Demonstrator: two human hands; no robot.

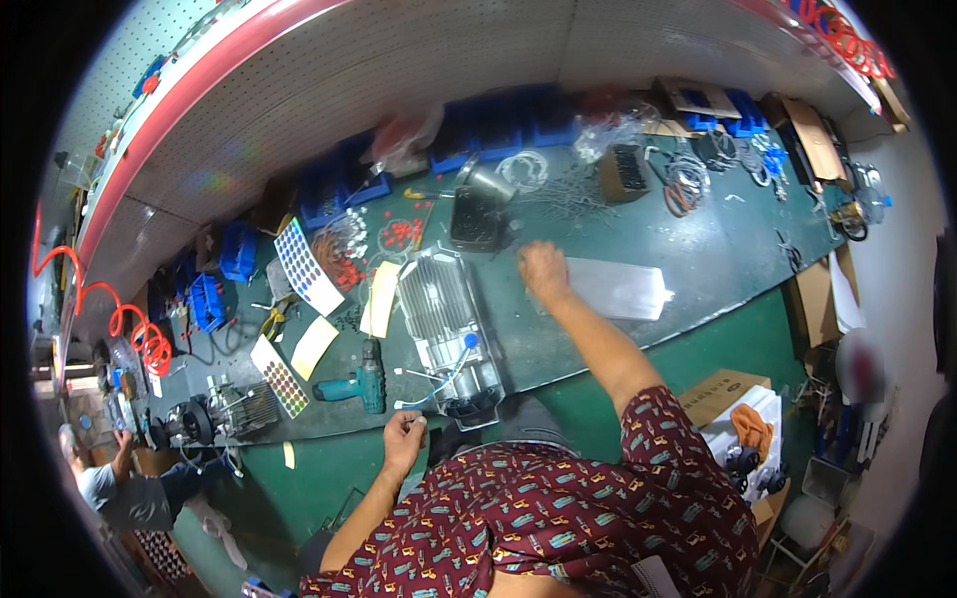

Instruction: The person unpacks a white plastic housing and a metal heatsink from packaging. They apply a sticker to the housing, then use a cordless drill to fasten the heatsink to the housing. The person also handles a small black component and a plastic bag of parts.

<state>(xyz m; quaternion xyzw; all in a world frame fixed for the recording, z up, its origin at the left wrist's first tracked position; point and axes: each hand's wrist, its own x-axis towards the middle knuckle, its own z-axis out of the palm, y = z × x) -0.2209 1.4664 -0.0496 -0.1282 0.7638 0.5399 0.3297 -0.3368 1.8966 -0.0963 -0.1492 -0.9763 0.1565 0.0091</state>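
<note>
A finned grey metal housing (439, 299) lies lengthwise on the bench in front of me, with a blue round part (471, 341) and thin wires at its near end. Just left of that near end, off the bench edge, my left hand (403, 441) is closed in a pinch; whatever sits between its fingertips is too small to name. My right hand (543, 269) reaches over the bench, fingers bent and bunched, beside the left end of a flat clear-looking sheet (618, 289). What its fingertips hold, if anything, is hidden. Beyond it stands a dark open box (477, 217).
A teal cordless drill (361, 384) lies left of the housing, near sticker sheets (307, 267). Blue bins (324, 194) line the back. Cable coils (686, 184) and a box of black parts (624, 171) are to the right. Another person (130, 493) works at far left.
</note>
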